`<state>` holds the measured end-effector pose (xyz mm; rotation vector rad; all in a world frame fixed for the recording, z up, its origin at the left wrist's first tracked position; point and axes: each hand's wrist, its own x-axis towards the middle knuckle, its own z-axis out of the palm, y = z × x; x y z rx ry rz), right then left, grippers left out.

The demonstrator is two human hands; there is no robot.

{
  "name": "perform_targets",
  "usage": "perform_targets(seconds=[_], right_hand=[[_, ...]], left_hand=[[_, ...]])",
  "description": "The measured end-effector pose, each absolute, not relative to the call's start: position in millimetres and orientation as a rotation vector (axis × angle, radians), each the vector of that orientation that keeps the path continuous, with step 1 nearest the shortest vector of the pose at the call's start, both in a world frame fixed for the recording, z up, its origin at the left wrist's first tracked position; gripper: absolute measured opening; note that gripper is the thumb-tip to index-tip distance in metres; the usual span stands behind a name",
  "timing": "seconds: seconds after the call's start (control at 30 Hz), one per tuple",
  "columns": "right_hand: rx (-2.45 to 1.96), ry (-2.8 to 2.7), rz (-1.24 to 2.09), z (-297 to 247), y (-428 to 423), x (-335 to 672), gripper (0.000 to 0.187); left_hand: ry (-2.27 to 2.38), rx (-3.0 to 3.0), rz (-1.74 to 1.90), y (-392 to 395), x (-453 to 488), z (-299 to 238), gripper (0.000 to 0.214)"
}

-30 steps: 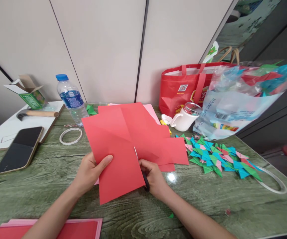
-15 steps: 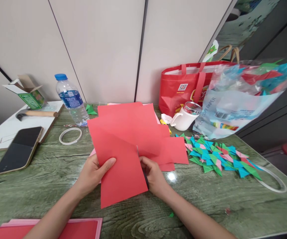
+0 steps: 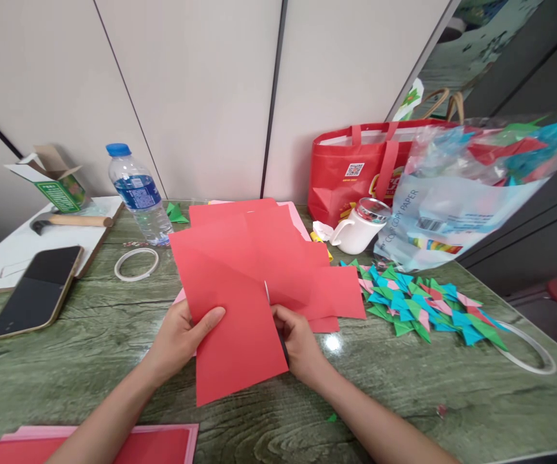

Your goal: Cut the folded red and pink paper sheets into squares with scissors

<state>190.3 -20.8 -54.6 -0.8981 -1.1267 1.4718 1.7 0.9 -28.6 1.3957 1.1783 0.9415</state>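
Observation:
My left hand (image 3: 179, 338) grips the left edge of a red paper sheet (image 3: 230, 309), thumb on top, lifting it off the green wood-grain table (image 3: 404, 393). My right hand (image 3: 300, 345) is closed on black-handled scissors (image 3: 278, 328) whose blade pokes up through the sheet's right side, mostly hidden by the paper. More red sheets (image 3: 307, 270) lie fanned out behind, over a pink sheet (image 3: 297, 216).
A heap of folded blue, green and pink paper pieces (image 3: 418, 303) lies to the right. White mug (image 3: 358, 232), red bag (image 3: 355, 171), plastic bag of paper (image 3: 471, 193), water bottle (image 3: 138, 193), tape roll (image 3: 136, 264), phone (image 3: 39, 290), hammer (image 3: 70, 221), paper stack (image 3: 138, 444) at front left.
The sheet has slid a little right and toward me in my hands, and the scissor blade has advanced further along it. In the last half second almost nothing moved.

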Motion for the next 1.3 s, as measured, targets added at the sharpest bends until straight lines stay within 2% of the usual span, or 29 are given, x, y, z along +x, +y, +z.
perform_targets(seconds=[1.3], right_hand=[[-0.936,-1.116,1.458,-57.2,-21.3,189.9,0.016]], left_hand=[[1.187,1.271,0.905,0.5,2.1,-24.1,0.026]])
